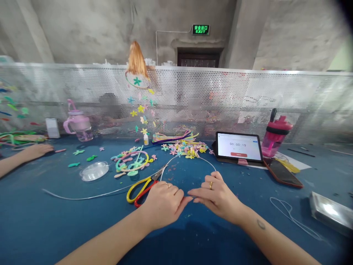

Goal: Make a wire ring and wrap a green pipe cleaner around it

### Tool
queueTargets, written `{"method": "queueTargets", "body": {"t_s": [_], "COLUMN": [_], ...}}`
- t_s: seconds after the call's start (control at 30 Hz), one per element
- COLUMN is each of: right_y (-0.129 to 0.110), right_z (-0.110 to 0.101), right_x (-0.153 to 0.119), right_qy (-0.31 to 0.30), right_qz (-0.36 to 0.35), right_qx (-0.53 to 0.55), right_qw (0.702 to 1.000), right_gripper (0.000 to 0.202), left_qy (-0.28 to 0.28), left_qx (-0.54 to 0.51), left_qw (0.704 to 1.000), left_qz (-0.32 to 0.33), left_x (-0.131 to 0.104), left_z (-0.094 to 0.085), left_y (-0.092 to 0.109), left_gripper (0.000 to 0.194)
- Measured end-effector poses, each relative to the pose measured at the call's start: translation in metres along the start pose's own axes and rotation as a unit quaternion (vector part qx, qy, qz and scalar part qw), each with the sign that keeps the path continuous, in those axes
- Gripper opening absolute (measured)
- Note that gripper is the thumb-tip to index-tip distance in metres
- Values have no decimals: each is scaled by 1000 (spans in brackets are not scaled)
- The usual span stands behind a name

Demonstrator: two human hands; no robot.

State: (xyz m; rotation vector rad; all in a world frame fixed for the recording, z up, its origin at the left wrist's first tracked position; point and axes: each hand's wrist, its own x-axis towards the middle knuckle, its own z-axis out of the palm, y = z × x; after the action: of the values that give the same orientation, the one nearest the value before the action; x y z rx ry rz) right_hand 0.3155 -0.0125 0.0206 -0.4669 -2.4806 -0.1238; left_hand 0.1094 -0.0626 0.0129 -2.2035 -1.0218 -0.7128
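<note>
My left hand (164, 204) and my right hand (219, 193) meet fingertip to fingertip above the table, both closed in a pinch. Between them they hold a thin pale wire (210, 162) bent into a hoop, which arches away from me towards the flower pile. What the fingertips press together is mostly hidden. Scissors (142, 191) with one yellow and one red handle lie partly open beside my left hand. Another length of pale wire (82, 199) stretches left from near the blades.
Pastel flower pieces (187, 149) lie heaped beyond the hoop. A decorated ring (132, 162) and clear dish (95, 171) sit left. A tablet (238, 147), phone (284, 173), pink bottle (275, 136) and silvery box (332, 211) stand right. Another person's hand (38, 151) rests far left.
</note>
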Motion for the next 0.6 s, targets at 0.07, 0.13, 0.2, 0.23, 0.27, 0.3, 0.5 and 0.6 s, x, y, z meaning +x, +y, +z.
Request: {"method": "queueTargets", "body": {"t_s": [0.07, 0.13, 0.2, 0.23, 0.27, 0.3, 0.5, 0.6], "right_y": [-2, -3, -3, -3, -2, -2, 0, -4], "right_z": [-2, -3, -4, -4, -4, -4, -2, 3], "right_x": [0, 0, 0, -1, -1, -1, -4, -4], "right_qy": [-8, -11, -12, -13, -13, -14, -45, -62], "right_qz": [-16, -22, -28, -32, -35, -40, -101, -136], "right_qx": [-14, -27, -38, -44, -49, -55, -73, -61], "right_qw": [1000, 999, 999, 998, 998, 998, 991, 987], "right_gripper": [26, 26, 25, 24, 23, 22, 17, 13], "left_qy": [-1, -7, -15, -22, -32, -45, 24, 64], "left_qx": [-2, -12, -23, -31, -42, -59, -236, -337], "left_qw": [1000, 1000, 1000, 999, 999, 997, 966, 904], "left_qz": [5, 5, 2, -1, -3, -5, -104, -255], "left_x": [0, -1, -1, -2, -2, -2, 4, 8], "left_z": [1, 2, 2, 2, 2, 1, -7, -7], "left_y": [0, 0, 1, 2, 2, 1, -21, -38], "left_gripper": [37, 36, 36, 36, 37, 37, 22, 39]}}
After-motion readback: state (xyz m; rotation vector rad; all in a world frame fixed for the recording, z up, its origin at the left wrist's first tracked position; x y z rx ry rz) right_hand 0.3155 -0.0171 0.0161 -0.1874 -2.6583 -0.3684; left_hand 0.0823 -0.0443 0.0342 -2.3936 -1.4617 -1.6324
